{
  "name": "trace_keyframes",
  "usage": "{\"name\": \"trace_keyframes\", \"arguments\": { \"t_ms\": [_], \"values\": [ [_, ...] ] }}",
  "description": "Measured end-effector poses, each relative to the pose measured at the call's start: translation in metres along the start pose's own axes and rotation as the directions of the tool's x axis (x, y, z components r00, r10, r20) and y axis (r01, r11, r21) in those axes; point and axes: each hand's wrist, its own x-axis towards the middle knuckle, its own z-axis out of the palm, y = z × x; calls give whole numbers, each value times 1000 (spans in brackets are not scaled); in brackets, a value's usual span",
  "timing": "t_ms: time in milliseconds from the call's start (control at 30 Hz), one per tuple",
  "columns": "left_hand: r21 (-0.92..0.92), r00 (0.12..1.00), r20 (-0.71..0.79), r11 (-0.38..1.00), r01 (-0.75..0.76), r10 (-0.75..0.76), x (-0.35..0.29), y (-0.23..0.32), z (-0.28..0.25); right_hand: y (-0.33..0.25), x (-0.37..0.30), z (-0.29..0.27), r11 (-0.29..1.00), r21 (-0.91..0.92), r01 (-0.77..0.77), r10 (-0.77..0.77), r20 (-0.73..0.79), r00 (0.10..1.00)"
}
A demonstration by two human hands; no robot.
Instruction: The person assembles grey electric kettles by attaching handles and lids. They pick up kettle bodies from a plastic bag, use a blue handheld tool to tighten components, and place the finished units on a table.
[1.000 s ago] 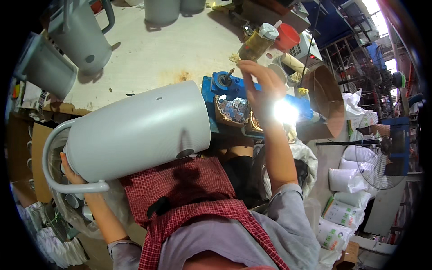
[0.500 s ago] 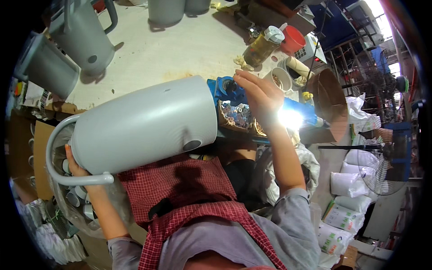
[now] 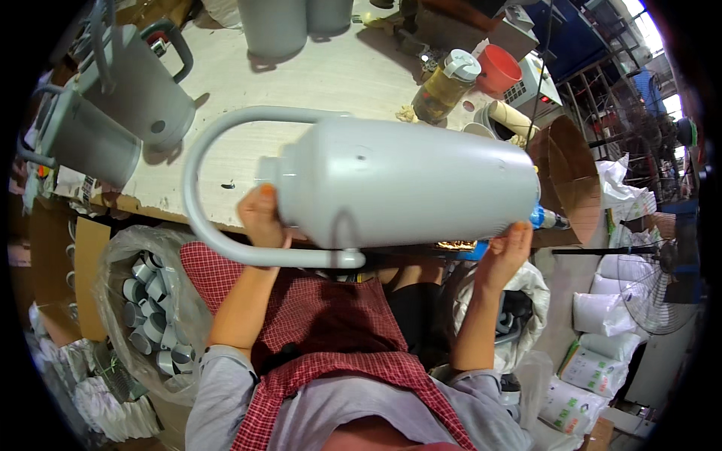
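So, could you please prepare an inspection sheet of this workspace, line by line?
Surface: pale tabletop, small dark scrap near front edge.
Job's things: grey vessel with loop handle, held sideways; more grey vessels on the tabletop.
Clutter: lidded bottle and red bowl, back right.
Hands: left hand grips the neck end; right hand holds the wide end.
Cables: dark cord at upper right.
Surroundings: bag of grey parts left; fan and white sacks right.
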Motion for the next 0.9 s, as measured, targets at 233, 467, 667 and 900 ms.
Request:
{"name": "trace_keyframes", "arguments": {
  "t_ms": [233,467,667,900],
  "values": [
    [22,992,102,997,73,-75,-13,-20,41,0,21,-19,998,-11,63,-64,-98,993],
    [3,990,101,995,95,-95,-11,-28,29,12,18,-27,996,-38,75,-77,-70,995],
    [-14,986,79,988,151,-149,-10,-16,34,15,16,-25,997,-29,69,-71,-73,995],
    [67,983,86,985,159,-165,-11,-43,28,9,15,-47,979,-201,-42,11,-151,988]
  ]
}}
